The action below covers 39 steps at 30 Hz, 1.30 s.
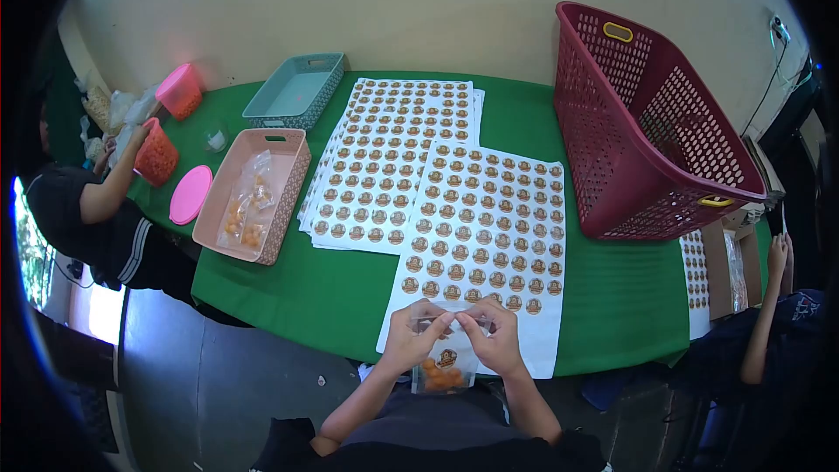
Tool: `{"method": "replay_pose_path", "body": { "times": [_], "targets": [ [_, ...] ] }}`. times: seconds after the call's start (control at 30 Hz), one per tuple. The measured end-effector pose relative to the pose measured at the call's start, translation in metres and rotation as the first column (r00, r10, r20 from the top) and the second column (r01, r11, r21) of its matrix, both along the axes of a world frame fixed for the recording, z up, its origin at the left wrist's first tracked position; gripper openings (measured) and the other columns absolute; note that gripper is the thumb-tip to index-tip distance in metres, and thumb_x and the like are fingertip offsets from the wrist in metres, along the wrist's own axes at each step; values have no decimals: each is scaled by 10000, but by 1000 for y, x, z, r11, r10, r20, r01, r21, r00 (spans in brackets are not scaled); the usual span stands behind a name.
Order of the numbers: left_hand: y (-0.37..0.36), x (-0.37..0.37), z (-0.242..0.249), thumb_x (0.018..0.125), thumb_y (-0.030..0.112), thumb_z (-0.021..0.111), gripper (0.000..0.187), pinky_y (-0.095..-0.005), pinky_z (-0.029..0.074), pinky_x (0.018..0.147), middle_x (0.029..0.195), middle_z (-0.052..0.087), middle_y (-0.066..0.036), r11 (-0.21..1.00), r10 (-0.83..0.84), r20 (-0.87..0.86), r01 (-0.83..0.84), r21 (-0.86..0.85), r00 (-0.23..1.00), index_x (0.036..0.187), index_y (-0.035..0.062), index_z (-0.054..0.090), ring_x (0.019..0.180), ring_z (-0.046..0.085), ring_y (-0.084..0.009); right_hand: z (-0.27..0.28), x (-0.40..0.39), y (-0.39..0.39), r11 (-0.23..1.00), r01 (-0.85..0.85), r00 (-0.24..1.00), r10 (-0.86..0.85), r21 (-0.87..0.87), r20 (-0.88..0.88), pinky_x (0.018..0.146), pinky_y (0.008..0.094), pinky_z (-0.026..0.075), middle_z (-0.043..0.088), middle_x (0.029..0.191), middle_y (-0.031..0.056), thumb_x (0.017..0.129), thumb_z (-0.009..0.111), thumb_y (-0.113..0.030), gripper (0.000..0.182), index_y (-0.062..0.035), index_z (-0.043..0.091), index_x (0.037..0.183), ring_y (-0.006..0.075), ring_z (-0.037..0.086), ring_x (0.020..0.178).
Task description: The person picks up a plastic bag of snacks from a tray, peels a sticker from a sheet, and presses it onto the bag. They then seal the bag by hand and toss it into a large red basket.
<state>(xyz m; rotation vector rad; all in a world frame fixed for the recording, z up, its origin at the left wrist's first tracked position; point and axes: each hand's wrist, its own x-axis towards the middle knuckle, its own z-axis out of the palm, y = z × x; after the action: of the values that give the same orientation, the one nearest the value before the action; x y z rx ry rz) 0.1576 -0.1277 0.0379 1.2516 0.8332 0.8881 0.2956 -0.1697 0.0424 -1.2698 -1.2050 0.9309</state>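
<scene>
Head view: a green surface [620, 315] is being shared by baskets, trays and printed sheets. At the right, a maroon perforated basket [625, 179] is being supported near the wall. At the centre, overlapping white sheets [489, 218] of round brown labels are being displayed. To their left, clear bags [249, 210] of orange pieces are being held in a pink tray [294, 197], just in front of a teal tray [293, 94]. Farther left, an orange-filled container [157, 157] is being touched by a co-worker's hand [139, 135], near a pink lid [190, 195]. By the near edge, the left hand [412, 336] and right hand [496, 336] are being pinched nearly closed, thumbs against fingers, on the top of a clear pouch [444, 365]. Small orange pieces [441, 379] are being contained in its lower part, beneath a round brown label [447, 357].
</scene>
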Motion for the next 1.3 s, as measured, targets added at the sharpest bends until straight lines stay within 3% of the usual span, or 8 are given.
{"method": "replay_pose_path", "body": {
  "times": [0.13,0.37,0.47,0.7,0.83,0.97,1.13,1.3],
  "targets": [
    [2,1,-1,784,93,542,148,-242,472,555,723,555,-91,996,-2,-47,6,86,999,789,-54,562,652,570,-141,3,-6,4,984,125,981,-142,124,134,500,237,370,489,604,77,697,584,-9,45,29,591,720,128,471,559],
    [20,4,-10,778,88,546,152,-239,461,605,744,562,-89,991,84,-134,-69,114,987,830,-53,572,682,560,-135,11,-1,6,980,70,972,-109,185,207,561,240,392,495,635,87,719,560,-15,72,27,590,768,147,493,595],
    [31,3,2,816,113,482,178,-255,439,673,748,574,-106,914,-113,-103,144,379,988,868,-28,578,712,555,-146,-1,14,16,988,135,988,-140,79,66,585,242,398,540,718,88,752,525,-30,120,23,593,836,145,513,652],
    [51,18,2,834,101,423,190,-263,406,582,641,526,-86,895,133,-256,-5,446,957,740,-21,534,613,526,-163,13,21,28,991,-37,999,37,125,5,652,229,416,572,847,105,778,495,-41,166,-2,593,906,139,533,735],
    [58,20,4,843,111,411,185,-258,402,585,661,514,-94,875,14,-199,85,476,980,796,-23,530,604,511,-168,13,31,42,992,58,979,-79,114,189,635,245,423,584,773,118,780,487,-42,139,13,588,859,170,557,692],
    [56,26,0,847,94,388,195,-252,410,613,695,521,-114,910,-36,-117,81,406,992,912,-21,531,631,527,-185,3,36,50,984,151,983,-159,89,93,622,260,426,577,721,113,782,480,-48,135,24,585,830,176,562,668],
    [62,23,-6,845,111,409,191,-272,381,548,622,486,-99,898,193,-212,-86,432,958,788,-21,535,565,480,-165,9,29,41,988,-145,989,144,53,24,682,259,424,559,861,125,793,441,-28,197,24,541,954,160,540,813],
    [65,17,-8,828,110,448,169,-254,398,575,661,510,-97,909,92,-219,9,417,971,807,-32,537,609,511,-160,1,32,46,998,-39,996,34,48,86,654,244,437,562,801,110,810,416,-29,177,38,547,907,147,554,735]
  ]
}}
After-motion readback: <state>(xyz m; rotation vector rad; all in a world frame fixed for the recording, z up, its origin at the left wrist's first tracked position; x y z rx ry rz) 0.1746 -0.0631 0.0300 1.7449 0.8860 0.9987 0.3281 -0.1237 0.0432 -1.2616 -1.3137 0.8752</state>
